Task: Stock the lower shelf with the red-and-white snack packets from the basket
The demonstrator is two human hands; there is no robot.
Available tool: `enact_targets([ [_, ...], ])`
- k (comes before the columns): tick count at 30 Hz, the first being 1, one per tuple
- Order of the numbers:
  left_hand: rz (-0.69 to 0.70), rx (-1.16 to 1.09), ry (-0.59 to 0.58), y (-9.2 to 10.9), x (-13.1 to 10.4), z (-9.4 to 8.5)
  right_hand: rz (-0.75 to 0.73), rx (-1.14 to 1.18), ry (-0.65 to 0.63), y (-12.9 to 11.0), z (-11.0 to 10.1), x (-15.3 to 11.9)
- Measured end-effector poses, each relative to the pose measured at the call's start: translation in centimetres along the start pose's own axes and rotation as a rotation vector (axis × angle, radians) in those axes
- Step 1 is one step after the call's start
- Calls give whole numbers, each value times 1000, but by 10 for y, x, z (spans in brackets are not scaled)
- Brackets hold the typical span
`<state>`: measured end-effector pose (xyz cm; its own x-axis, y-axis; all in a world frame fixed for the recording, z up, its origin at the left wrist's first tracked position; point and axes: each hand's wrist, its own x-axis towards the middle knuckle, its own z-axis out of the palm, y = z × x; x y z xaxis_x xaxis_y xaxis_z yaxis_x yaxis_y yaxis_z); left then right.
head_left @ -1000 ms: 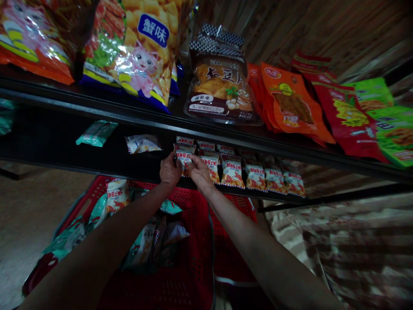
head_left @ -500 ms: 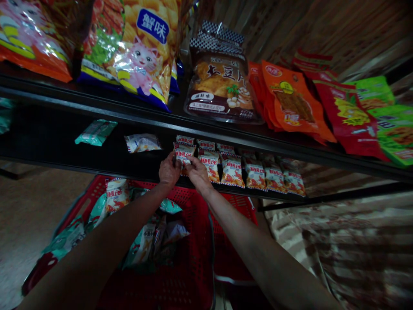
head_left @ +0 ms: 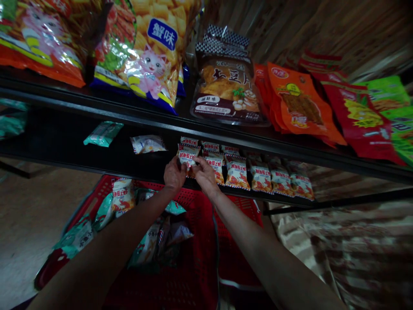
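Note:
Both hands are at the left end of a row of small white-and-orange snack packets on the lower black shelf. My left hand (head_left: 175, 174) pinches the lower left side of the end packet (head_left: 188, 156), and my right hand (head_left: 205, 174) grips its right side. The packet's lower part is partly hidden by my fingers. Several like packets, such as one nearby (head_left: 237, 172), stand to the right. To the left on the shelf lie a white packet (head_left: 147, 144) and a teal packet (head_left: 103, 134).
Below the shelf (head_left: 64, 156), a red basket (head_left: 196, 215) holds teal and white packets. Another red basket (head_left: 238, 224) is at its right. The upper shelf (head_left: 129, 110) carries large snack bags (head_left: 226, 90). Striped cloth (head_left: 364, 249) hangs at the right.
The whole view has shifted, so shelf, baskets and hands appear slightly farther right. Both hands remain on the same packet.

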<state>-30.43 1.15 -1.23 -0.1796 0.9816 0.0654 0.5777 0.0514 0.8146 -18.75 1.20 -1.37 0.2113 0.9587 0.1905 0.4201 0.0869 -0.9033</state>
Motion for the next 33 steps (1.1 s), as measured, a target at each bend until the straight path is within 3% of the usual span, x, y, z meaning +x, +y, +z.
enact_targets([
  [7, 80, 97, 207, -15, 5, -17, -85, 4, 62, -30, -17, -29],
  [14, 254, 360, 310, -26, 25, -74, -54, 60, -28, -38, -16, -81],
  [17, 66, 376, 366, -35, 37, -94, -27, 64, -71, -38, -15, -98],
  [19, -28, 332, 287, -46, 44, -100, -16, 53, -92, -38, -15, -103],
  [22, -26, 298, 206, -63, 47, -102, -1, 39, -118, -35, -14, -105],
  [25, -14, 303, 217, -71, 44, -106, 12, 35, -112, -34, -13, -103],
  [29, -24, 309, 259, -64, 38, -127, 24, 37, -118, -38, -11, -99],
  [33, -31, 348, 342, -43, 32, -169, 8, 70, -119, -50, -12, -98],
])
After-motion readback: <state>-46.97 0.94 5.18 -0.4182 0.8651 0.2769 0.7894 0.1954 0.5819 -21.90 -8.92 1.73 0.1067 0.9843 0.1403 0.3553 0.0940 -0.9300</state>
